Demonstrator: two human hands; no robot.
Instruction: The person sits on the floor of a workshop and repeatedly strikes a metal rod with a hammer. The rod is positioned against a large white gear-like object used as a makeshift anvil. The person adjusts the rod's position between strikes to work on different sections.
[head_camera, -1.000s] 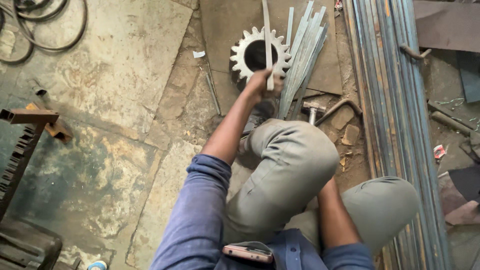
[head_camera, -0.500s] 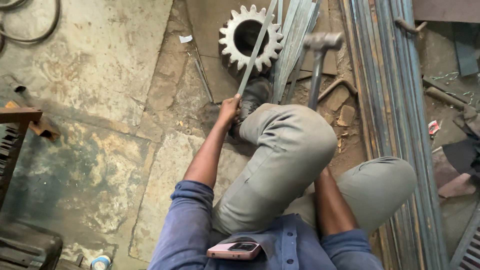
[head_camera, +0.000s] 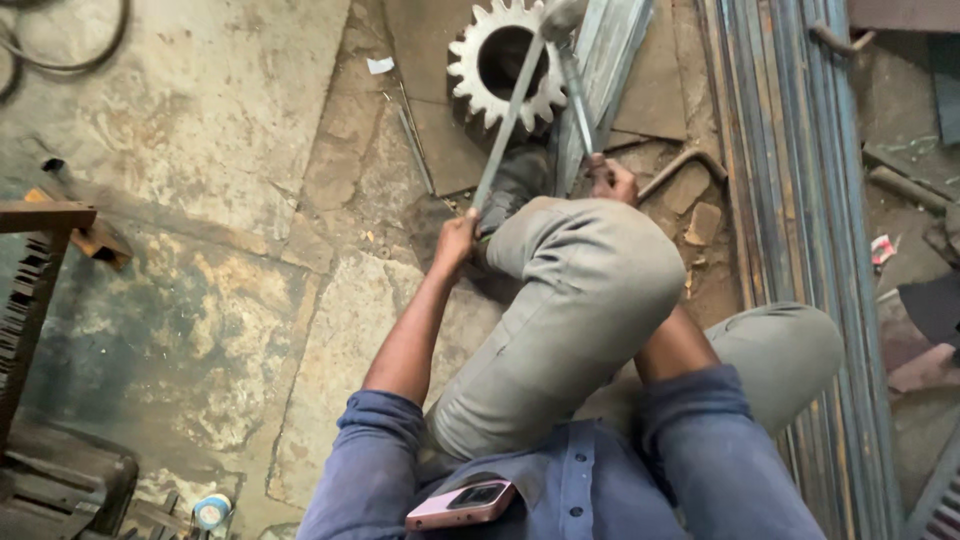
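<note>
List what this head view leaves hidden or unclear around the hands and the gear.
- Hammer: head cut off by the top edge and blurred.
- Right hand: its grip partly hidden behind the raised knee.
- Gear: top teeth cut off; the flat metal strip crosses it.
- Left hand: fingers too small to tell.

Grey metal strip (head_camera: 508, 120); pale toothed gear (head_camera: 470, 75); pink phone (head_camera: 462, 503).

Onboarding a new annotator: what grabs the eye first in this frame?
The big toothed gear lying flat on the floor at top centre, with a flat metal strip laid across it. The left hand grips that strip's near end, while the right hand holds a hammer whose head sits at the gear's upper right rim. A bundle of long steel bars runs down the right side.
</note>
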